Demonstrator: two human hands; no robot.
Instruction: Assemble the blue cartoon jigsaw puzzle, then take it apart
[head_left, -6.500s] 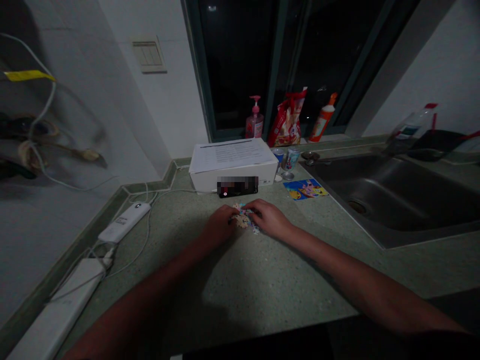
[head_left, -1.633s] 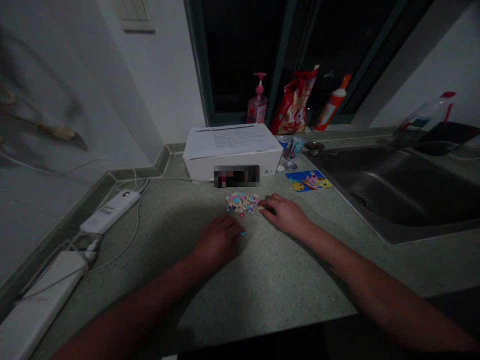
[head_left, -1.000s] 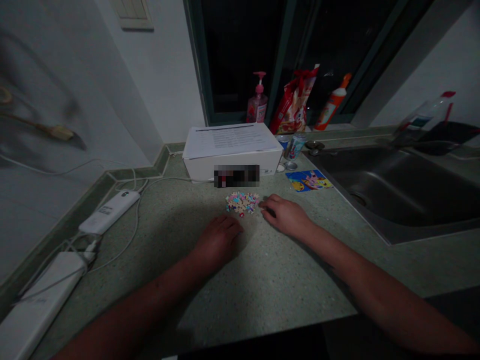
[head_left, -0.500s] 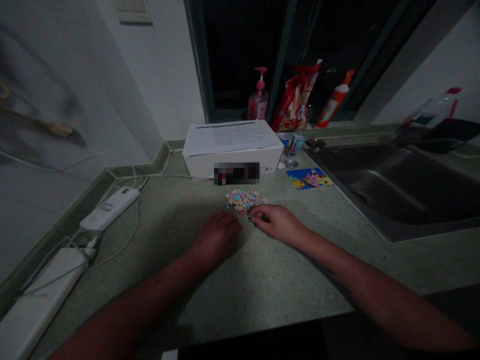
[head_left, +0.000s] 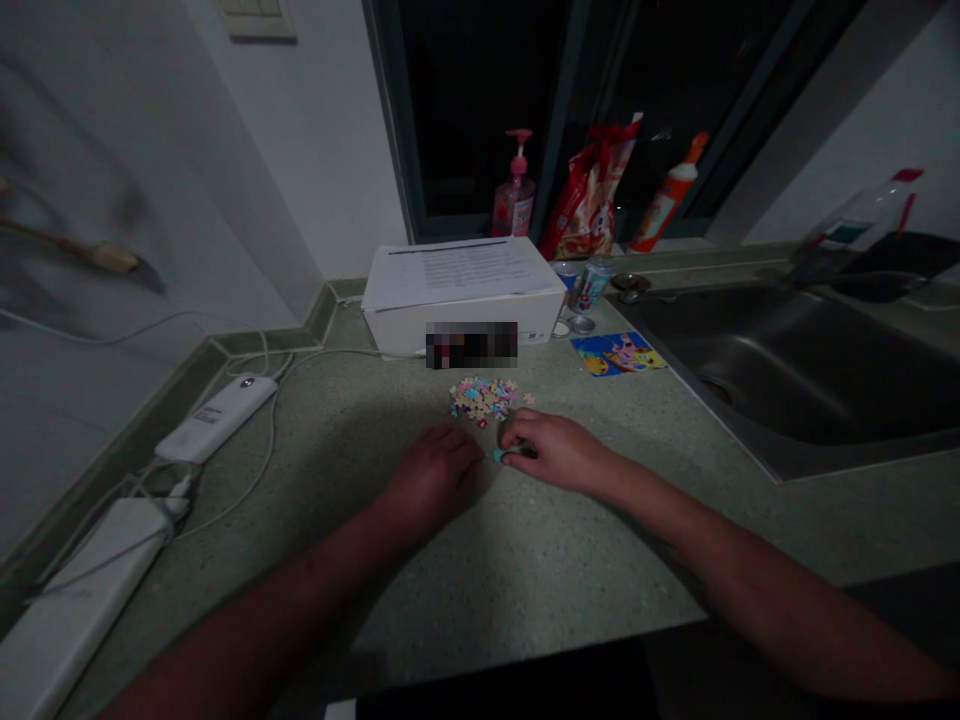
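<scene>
A small heap of jigsaw puzzle pieces (head_left: pixel 484 397), some plain backs and some coloured faces, lies on the counter beyond both hands. At its near edge sits a red piece (head_left: pixel 481 423). My right hand (head_left: pixel 551 450) pinches a teal puzzle piece (head_left: pixel 497 455) between thumb and fingers, just above or on the countertop. Close by on the left, my left hand (head_left: pixel 435 467) rests with its fingers curled together, tips turned toward the teal piece. Whatever its fingertips hold, if anything, is hidden.
Behind the heap stands a white box (head_left: pixel 465 300) topped with paper. A colourful picture card (head_left: pixel 619 354) lies beside the sink (head_left: pixel 810 370). A drink can (head_left: pixel 592 285) is near the box. White power strips (head_left: pixel 217 415) and cables run along the left.
My right hand's fingers have drawn the teal piece slightly toward me and left, closer to my left fingertips. The left hand stays nearly in place. The view has shifted slightly.
</scene>
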